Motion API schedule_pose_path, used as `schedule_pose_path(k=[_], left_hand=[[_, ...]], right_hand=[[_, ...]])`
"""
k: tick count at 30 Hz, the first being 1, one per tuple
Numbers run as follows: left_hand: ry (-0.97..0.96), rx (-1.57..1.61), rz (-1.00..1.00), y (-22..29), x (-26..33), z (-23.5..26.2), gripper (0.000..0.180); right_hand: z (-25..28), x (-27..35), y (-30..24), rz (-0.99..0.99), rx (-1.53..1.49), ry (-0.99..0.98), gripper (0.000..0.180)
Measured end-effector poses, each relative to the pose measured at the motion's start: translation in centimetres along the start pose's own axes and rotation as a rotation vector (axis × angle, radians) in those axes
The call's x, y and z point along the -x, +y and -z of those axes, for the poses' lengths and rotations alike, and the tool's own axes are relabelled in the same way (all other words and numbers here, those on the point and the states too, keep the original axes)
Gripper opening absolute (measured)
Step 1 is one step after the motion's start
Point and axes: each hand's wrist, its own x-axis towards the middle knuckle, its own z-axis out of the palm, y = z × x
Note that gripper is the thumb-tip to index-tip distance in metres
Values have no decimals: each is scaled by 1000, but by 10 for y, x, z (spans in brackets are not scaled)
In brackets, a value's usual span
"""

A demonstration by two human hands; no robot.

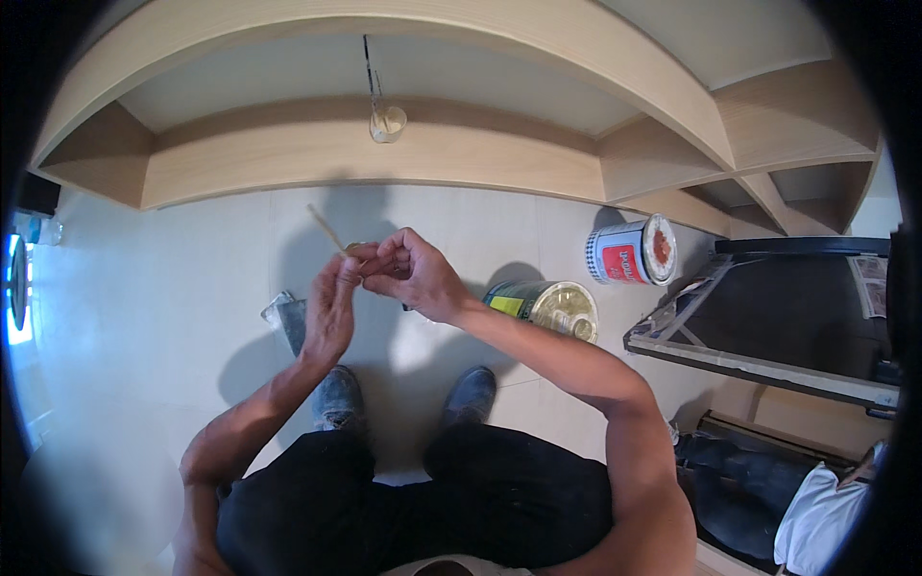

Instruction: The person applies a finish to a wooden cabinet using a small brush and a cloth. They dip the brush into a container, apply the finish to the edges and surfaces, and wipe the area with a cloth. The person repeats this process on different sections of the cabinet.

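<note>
My left hand (332, 305) and my right hand (421, 276) meet in front of me, above the floor. A thin, pale, stick-like strip (325, 227) juts up and to the left from the fingertips of my left hand, which is closed on its lower end. The fingers of my right hand are bent and pinched beside those of the left. Whatever lies between them is too small to make out, though a yellowish bit shows at the fingertips. Partly behind my left wrist, a grey flat-sided object (292, 322) with a whitish end sits on the floor.
A clear cup (388, 125) holding thin sticks or brushes stands on the wooden shelf unit (461, 158) ahead. Two paint cans, one metal-lidded (567, 309) and one white and red (631, 252), are on the floor at right. Beyond them is a dark framed panel (778, 312).
</note>
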Motion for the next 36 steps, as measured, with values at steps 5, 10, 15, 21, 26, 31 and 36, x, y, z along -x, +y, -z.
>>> schedule_pose_path(k=[5,10,15,21,26,31,36], left_hand=[[224,158,-52,-3,-8,16,37],[146,86,22,25,-4,9,31],[3,68,150,15,16,3,25],[-147,-217,-159,4,25,-22,25],[-157,172,289,13,25,-18,22],[-114,13,239,26,21,-27,33],[-160,50,139,24,17,-19,31]], right_hand=[[30,4,38,-113,1028,-12,38],[40,6,95,-124,1498,-193,25],[45,23,46,-17,1030,-101,22],[29,55,-24,225,741,22,38],[20,57,-33,47,353,151,41],[25,66,-13,-293,-586,252,35],[25,69,-6,-329,-775,346,33]])
